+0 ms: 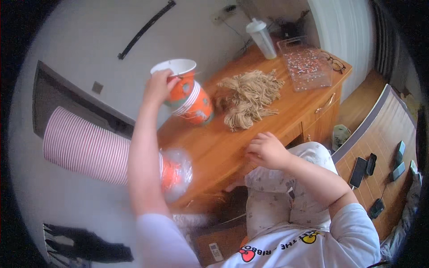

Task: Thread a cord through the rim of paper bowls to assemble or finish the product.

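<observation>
My left hand (158, 87) is closed on the rim side of an orange paper cup (184, 82) with a white inside. That cup is held over a short stack of similar orange cups (196, 105) standing on the wooden desk, touching or very close to it. To the left lies a long nested stack of paper cups (85, 145), its white-and-pink rims in a row and its near end in clear plastic wrap (181, 172). My right hand (268, 152) hovers by the desk's front edge above my lap, fingers loosely curled and apart, with nothing visible in it.
A heap of beige yarn (252, 96) lies mid-desk (214, 156). Behind it stand a lidded clear bottle (263, 40) and a speckled clear tray (308, 67), with glasses (335, 64) beside. On the surface at right are a phone (358, 172) and small cases.
</observation>
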Available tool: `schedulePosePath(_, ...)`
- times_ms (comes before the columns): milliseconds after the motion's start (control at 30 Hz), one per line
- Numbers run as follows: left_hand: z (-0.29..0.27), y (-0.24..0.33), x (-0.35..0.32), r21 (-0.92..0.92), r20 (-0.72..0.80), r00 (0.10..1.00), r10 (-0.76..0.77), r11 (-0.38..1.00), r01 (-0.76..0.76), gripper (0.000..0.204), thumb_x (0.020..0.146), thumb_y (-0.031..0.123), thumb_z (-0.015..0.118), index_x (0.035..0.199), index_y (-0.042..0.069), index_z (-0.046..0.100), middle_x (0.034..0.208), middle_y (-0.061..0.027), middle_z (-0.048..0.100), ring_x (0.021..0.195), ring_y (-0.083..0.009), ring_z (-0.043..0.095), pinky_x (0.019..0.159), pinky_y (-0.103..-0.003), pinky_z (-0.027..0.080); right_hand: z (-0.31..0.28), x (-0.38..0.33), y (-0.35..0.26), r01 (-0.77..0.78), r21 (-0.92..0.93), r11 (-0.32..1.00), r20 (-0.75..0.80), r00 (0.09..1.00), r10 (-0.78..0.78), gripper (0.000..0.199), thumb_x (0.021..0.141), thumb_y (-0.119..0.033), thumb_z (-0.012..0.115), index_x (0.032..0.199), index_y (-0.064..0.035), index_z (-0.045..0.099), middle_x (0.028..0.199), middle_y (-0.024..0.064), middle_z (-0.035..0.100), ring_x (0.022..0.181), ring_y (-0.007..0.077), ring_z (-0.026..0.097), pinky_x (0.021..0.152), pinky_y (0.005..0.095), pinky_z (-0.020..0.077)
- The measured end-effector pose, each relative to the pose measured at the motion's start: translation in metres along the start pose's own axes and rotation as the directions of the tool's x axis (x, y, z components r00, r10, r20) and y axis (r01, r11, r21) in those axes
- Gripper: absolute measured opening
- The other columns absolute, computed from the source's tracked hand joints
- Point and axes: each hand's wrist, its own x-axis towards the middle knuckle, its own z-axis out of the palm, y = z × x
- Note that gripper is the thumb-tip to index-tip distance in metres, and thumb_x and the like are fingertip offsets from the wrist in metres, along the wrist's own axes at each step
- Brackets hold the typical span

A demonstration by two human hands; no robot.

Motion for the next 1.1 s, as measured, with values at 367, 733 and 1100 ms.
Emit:
schedulePosePath(367, 0.083, -0.007, -0.070, -0.092, -0.128, 0.989, -0.073, 0.994, 0.061, 0.040, 0.084, 0.039, 0.066, 0.095, 0.001, 0.061, 0.088, -0.0225, 0.065, 0.086, -0.0418, 0.061, 0.073, -0.049, 0.048, -0.005, -0.006, 0.004, 0.039, 0.002, 0.999, 0.036, 0.999, -0.039, 0.016, 0.081, -0.025, 0.065, 0.091, -0.0139, 0.067, 0.091, 0.0009, 0.065, 0.097, 0.0231, 0.057, 0.085, 0.0393, 0.0422)
schedulePosePath(733, 0.111, 0.006, -0.074, -0.134, -0.066, 0.969, -0.239, 0.964, 0.228, 0.043, 0.086, 0.045, 0.063, 0.083, 0.003, 0.058, 0.075, -0.0210, 0.064, 0.072, -0.0401, 0.063, 0.060, -0.045, 0.048, -0.007, -0.005, 0.005, 0.028, -0.005, 1.000, 0.100, 0.995, -0.027, 0.018, 0.081, -0.026, 0.065, 0.094, -0.0132, 0.066, 0.095, 0.0018, 0.065, 0.100, 0.0239, 0.056, 0.087, 0.0398, 0.0414)
schedulePosePath(1100, -0.006, 0.046, -0.062, 0.075, 0.184, 0.971, -0.153, 0.987, 0.141, 0.080, 0.081, 0.051, 0.066, 0.142, 0.009, 0.038, 0.145, -0.0184, 0.038, 0.135, -0.0356, 0.034, 0.113, -0.051, 0.020, -0.007, -0.012, 0.010, 0.008, -0.042, 0.999, 0.094, 0.996, -0.004, 0.020, 0.080, -0.026, 0.066, 0.095, -0.0132, 0.066, 0.096, 0.0025, 0.065, 0.102, 0.0245, 0.057, 0.088, 0.0402, 0.0420)
